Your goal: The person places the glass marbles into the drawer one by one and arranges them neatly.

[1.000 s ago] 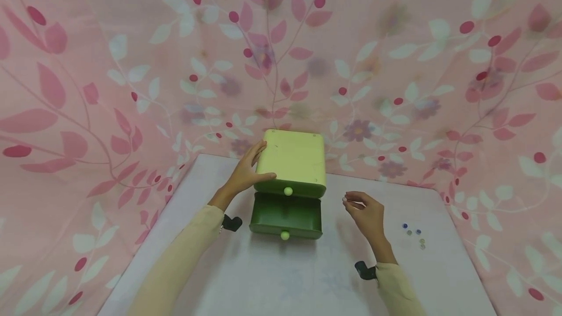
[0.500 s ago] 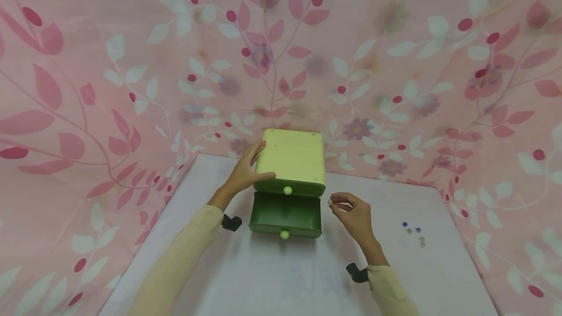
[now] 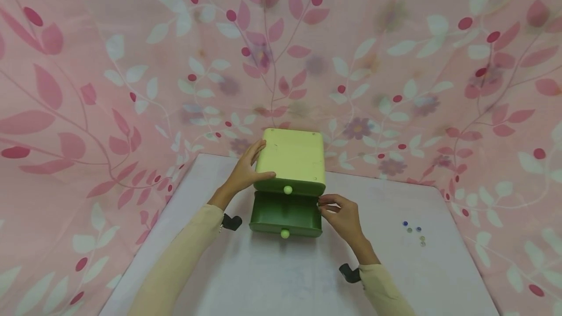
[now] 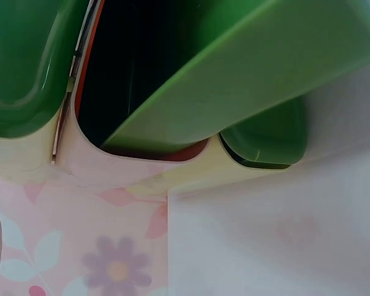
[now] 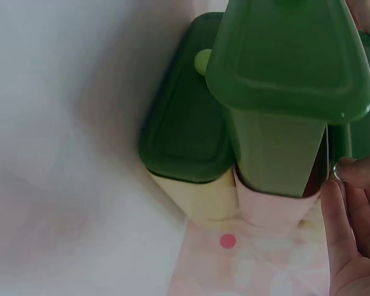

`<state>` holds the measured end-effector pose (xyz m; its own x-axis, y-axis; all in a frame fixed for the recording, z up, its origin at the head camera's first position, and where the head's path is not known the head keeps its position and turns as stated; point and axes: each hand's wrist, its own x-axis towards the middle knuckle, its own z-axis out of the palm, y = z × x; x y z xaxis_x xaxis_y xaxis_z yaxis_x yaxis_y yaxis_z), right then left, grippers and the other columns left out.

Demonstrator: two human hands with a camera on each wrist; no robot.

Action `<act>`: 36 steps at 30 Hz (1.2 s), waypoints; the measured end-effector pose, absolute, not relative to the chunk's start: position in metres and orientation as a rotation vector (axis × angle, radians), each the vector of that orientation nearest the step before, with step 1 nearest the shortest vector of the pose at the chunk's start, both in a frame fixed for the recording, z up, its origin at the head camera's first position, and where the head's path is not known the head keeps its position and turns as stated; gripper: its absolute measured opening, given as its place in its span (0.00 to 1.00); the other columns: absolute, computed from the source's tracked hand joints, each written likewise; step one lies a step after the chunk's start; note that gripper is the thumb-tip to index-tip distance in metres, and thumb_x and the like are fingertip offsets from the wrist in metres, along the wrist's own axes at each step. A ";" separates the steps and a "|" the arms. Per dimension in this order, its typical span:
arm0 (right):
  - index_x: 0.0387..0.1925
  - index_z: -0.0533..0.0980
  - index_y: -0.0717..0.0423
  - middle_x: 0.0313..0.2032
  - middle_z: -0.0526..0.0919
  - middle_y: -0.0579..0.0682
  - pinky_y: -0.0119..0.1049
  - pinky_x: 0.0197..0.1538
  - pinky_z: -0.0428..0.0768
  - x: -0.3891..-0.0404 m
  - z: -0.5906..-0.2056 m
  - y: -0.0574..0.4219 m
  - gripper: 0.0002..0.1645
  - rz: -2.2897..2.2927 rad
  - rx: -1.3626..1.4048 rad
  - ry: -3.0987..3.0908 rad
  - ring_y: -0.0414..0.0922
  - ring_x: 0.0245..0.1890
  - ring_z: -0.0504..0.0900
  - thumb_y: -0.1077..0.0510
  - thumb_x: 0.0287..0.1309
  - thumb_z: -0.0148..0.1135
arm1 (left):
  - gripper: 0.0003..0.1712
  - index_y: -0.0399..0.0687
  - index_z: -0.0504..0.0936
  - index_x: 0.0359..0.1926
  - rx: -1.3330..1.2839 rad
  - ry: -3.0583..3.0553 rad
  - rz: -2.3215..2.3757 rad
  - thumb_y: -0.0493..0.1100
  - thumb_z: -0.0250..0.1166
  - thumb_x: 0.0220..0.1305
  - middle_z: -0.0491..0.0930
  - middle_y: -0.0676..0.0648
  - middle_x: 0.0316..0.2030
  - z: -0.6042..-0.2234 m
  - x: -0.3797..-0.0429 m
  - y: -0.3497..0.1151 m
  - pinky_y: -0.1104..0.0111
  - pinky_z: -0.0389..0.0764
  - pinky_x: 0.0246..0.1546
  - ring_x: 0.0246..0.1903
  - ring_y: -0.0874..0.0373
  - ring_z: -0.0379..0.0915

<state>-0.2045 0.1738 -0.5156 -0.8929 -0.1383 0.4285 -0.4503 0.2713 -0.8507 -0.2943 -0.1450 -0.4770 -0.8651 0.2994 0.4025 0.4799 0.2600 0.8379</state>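
A small drawer cabinet (image 3: pixel 291 154) with a pale yellow-green top and dark green drawer fronts stands on the table. Its middle drawer (image 3: pixel 285 216) is pulled out, and no contents show inside in the head view. Along the cabinet's upper left side rests my left hand (image 3: pixel 240 174), thumb over the top near the front edge, fingers extended. Beside the right end of the pulled-out drawer, my right hand (image 3: pixel 344 216) pinches a small clear marble (image 5: pixel 337 171) between thumb and fingertips. The right wrist view shows that marble mostly covered by the fingers.
Several blue and clear marbles (image 3: pixel 419 229) lie on the white table (image 3: pixel 391 286) to the right. A pink floral cloth (image 3: pixel 281 52) hangs behind and at both sides. Black wrist devices (image 3: pixel 350 273) stick out inward from the sleeves.
My right hand has moved left with the marble, from over the table to the right end of the pulled-out drawer. The left hand stays on the cabinet.
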 end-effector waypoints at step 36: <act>0.42 0.84 0.60 0.40 0.86 0.50 0.27 0.39 0.83 -0.217 -0.517 0.138 0.15 1.260 0.849 -2.730 0.42 0.37 0.86 0.71 0.51 0.71 | 0.66 0.47 0.46 0.78 -0.720 -2.360 -1.685 0.54 0.79 0.48 0.53 0.52 0.74 -0.476 -0.294 -0.145 0.66 0.54 0.71 0.71 0.65 0.49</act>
